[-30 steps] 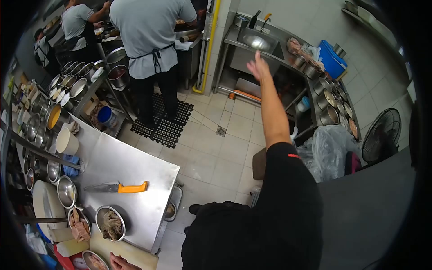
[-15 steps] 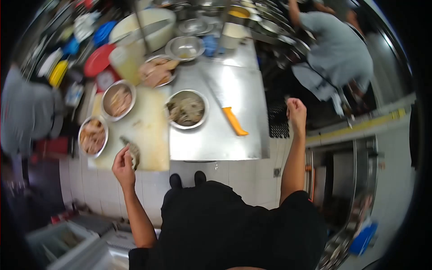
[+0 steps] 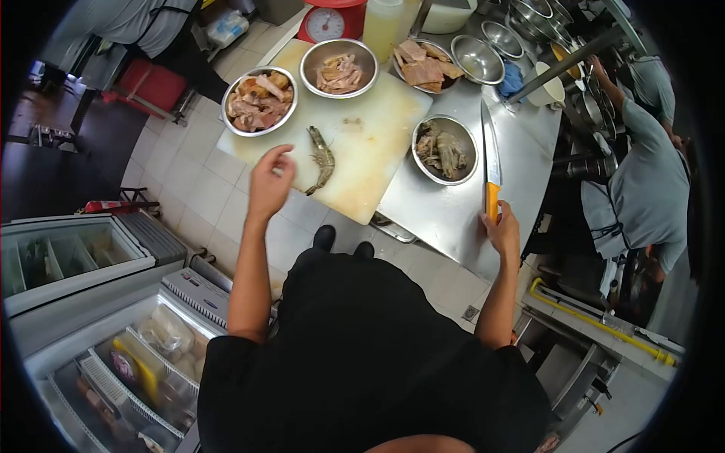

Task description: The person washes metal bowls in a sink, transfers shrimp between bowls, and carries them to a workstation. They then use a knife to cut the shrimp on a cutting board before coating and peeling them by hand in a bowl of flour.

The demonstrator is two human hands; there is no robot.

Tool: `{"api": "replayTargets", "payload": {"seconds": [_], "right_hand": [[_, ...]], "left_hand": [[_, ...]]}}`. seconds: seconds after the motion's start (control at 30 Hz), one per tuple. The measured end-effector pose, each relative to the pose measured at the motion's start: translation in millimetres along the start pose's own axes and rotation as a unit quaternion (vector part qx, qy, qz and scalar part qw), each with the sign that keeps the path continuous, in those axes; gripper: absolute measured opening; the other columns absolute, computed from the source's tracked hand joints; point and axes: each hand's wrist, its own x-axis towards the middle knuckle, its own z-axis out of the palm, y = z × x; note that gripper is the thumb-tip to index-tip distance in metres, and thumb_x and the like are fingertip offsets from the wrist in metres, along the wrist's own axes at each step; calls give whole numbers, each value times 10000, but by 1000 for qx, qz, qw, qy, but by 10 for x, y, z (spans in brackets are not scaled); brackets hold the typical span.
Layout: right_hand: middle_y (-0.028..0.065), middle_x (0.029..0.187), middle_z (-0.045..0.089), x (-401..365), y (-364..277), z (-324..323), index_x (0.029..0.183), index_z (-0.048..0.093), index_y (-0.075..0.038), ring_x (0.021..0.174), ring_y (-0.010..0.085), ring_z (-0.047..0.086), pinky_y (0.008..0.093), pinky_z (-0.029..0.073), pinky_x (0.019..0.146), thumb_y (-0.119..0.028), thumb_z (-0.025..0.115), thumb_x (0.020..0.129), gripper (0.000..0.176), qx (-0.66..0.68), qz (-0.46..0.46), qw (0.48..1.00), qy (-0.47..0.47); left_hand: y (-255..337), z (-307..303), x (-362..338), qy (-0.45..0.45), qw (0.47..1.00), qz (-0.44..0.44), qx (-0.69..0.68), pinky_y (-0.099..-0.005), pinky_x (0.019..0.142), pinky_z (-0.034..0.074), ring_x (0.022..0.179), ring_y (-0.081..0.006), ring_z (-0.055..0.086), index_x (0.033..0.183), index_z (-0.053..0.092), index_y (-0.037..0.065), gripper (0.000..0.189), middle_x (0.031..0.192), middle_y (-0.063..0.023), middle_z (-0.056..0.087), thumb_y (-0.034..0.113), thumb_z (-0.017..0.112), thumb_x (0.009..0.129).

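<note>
A whole prawn [image 3: 320, 159] lies on the pale cutting board [image 3: 370, 143]. My left hand [image 3: 269, 181] hovers just left of the prawn, fingers apart, holding nothing. My right hand [image 3: 502, 228] rests at the orange handle of a large knife [image 3: 489, 162] that lies on the steel table [image 3: 453, 219]; the fingers touch the handle's end, and whether they grip it is unclear. A steel bowl of prawns [image 3: 445, 149] stands between board and knife.
Three more steel bowls of cut meat [image 3: 260, 100] ring the board, with a red scale [image 3: 326, 23] behind. A person in a grey shirt and apron [image 3: 642, 196] stands at right. An open chest freezer [image 3: 113, 355] is at lower left.
The view has swung round to the table. My right hand has come down from the air to the knife handle. My left hand has let go of the prawn, which now lies on the board.
</note>
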Motion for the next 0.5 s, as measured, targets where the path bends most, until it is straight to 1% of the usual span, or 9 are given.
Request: {"api": "replayTargets", "payload": {"seconds": [0.07,0.1,0.17,0.2,0.23,0.3,0.33,0.4,0.5], "right_hand": [[259,975,641,-18,28,214,1247,483,-22,897,406,633,437,489,809,-156,667,791,509,-32,-55,993,100],[259,975,641,-27,-32,227,1247,483,-22,897,406,633,437,489,809,-156,667,791,509,-30,-53,993,103],[293,1030,603,-23,-145,189,1251,439,-3,970,433,591,459,468,852,-100,624,775,520,58,4,996,75],[258,932,623,-56,-167,205,1212,453,8,843,389,620,442,484,789,-87,590,770,473,73,16,992,105],[258,932,623,-78,-108,194,1212,453,8,843,389,620,442,484,789,-87,590,770,473,74,22,990,114],[171,847,629,-141,-23,177,1179,466,9,731,247,618,347,499,688,-92,568,812,394,216,30,968,127],[80,807,602,-199,19,135,1163,479,4,673,122,566,238,470,621,-99,540,861,324,354,91,929,52],[52,789,585,-503,30,55,1168,481,-2,646,96,547,219,454,588,-97,531,883,305,436,58,895,77],[13,725,525,-759,-293,-67,1122,485,-12,568,67,495,210,417,504,-116,538,922,231,554,8,816,164]], "left_hand": [[234,179,113,-66,988,-49,128,-321,650,487,755,-205,602,1085,552,-37,415,812,-123,612,221,705,798],[254,258,125,-68,988,-45,128,-321,650,487,755,-205,602,1085,552,-37,415,812,-123,612,221,705,798],[256,458,192,-94,953,-13,288,-439,721,494,843,-356,618,1095,479,-40,576,896,-226,613,301,765,729],[268,519,213,-103,949,-28,297,-456,757,474,841,-397,600,1128,431,-22,634,897,-251,603,308,777,712],[278,572,231,-107,950,-18,294,-456,757,474,841,-397,600,1128,431,-22,634,897,-251,603,308,777,712],[267,612,259,-92,944,-26,317,-472,770,471,881,-424,594,1133,416,-28,604,935,-263,604,241,761,716],[238,609,296,-95,944,-21,316,-472,770,471,881,-424,594,1133,416,-28,604,935,-263,604,241,761,716],[146,622,350,-93,955,-17,282,-488,778,464,917,-436,587,1147,401,-22,598,977,-270,601,193,749,711],[164,588,448,-14,921,171,349,-473,741,473,847,-384,581,1092,460,4,495,896,-218,581,129,748,709]]}}
